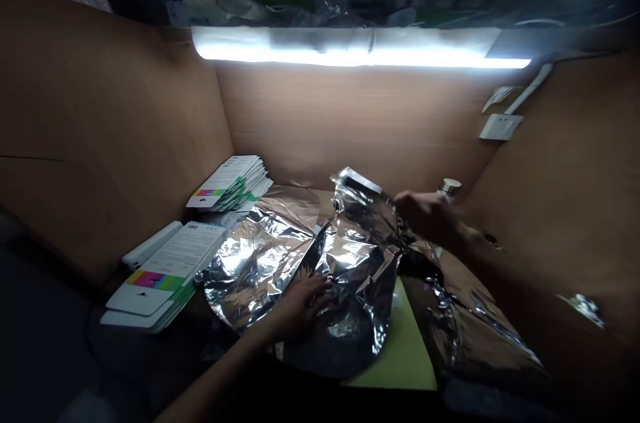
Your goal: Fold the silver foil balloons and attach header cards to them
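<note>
My left hand [304,303] lies with fingers stretched out on a shiny silver foil piece [345,296], pressing near its left side. My right hand [425,213] is closed and a little blurred at the far right of this foil. A pale strip with a dark edge [363,181] shows just left of that hand, at the top of the foil. Whether my fingers grip the strip or the foil, I cannot tell. Another silver foil piece [260,256] lies to the left, partly beside the first. Beneath the foil a yellow-green sheet [400,356] sticks out.
Printed white cards with a coloured band are piled in a near stack [170,270] and a far stack [230,183] on the left. More crumpled foil [485,330] lies at right. Wooden walls enclose the bench; a lit tube [360,56] hangs above, a socket [501,126] right.
</note>
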A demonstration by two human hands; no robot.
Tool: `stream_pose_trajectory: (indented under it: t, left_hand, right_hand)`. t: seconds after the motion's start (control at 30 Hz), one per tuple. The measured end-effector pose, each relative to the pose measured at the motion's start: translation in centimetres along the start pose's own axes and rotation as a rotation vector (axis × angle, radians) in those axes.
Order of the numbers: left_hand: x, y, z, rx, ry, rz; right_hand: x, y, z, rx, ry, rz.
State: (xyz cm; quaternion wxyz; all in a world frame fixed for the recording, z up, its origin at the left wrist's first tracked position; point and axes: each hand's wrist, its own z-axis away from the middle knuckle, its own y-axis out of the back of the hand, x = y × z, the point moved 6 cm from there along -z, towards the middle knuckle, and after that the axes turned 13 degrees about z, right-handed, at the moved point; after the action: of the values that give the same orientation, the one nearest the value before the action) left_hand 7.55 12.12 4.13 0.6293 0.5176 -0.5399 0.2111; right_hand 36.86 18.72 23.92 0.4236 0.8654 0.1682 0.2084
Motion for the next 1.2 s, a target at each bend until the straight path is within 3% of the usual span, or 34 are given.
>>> stream_pose_trajectory:
  t: [0.1, 0.13, 0.2, 0.27, 0.33, 0.4, 0.5, 0.63, 0.77, 0.9, 1.0, 1.1, 1.13, 1.2]
  left_hand:
    - [0.0, 6.4, 0.1, 0.314, 0.066, 0.506]
    - [0.5, 8.0, 0.1, 0.409, 0.058, 0.566]
    - [2.2, 9.7, 0.1, 0.537, -0.006, 0.461]
    - [4.1, 8.5, 0.3, 0.498, -0.068, 0.149]
    - [4.8, 4.5, 0.5, 0.251, -0.087, -0.244]
    - [3.4, 0.3, 1.4, 0.031, -0.050, -0.532]
    - [0.5, -2.6, 2.8, -0.075, -0.009, -0.754]
    - [-1.4, -1.8, 3.4, -0.083, -0.042, -0.830]
    - [-1.6, -0.1, 3.7, -0.102, -0.091, -0.837]
    - [-1.6, 0.8, 3.7, -0.186, -0.009, -0.781]
    - [-0.1, 1.1, 1.4, -0.216, 0.042, -0.749]
    - [3.1, 1.1, -3.6, -0.049, -0.124, -0.743]
    - [3.6, 0.8, -5.5, -0.026, -0.162, -0.751]
    - [3.0, -0.3, -8.9, -0.071, -0.112, -0.762]
  right_hand:
    - [-9.9, -0.5, 4.5, -0.044, 0.443, 0.030]
    - [-12.8, -1.1, 6.2, -0.063, 0.534, 0.049]
    - [-17.4, -2.9, 8.9, -0.099, 0.619, 0.074]
    - [-20.3, -4.8, 10.7, -0.146, 0.625, 0.075]
    - [-21.6, -6.0, 11.7, -0.168, 0.631, 0.020]
    - [-20.9, -6.4, 11.6, -0.154, 0.577, -0.062]
    - [-16.5, -7.4, 10.6, -0.192, 0.265, -0.105]
    - [-10.6, -11.1, 11.3, -0.439, -0.043, -0.241]
    - [-6.0, -14.2, 11.6, -0.497, -0.480, -0.499]
    - [-6.0, -15.9, 10.5, -0.611, -0.531, -0.666]
    - [-7.0, -15.8, 9.9, -0.584, -0.601, -0.781]
    - [-7.8, -15.4, 10.2, -0.524, -0.705, -0.868]
    - [-7.9, -15.3, 10.5, -0.507, -0.740, -0.891]
    - [-8.1, -15.5, 11.4, -0.480, -0.801, -0.923]
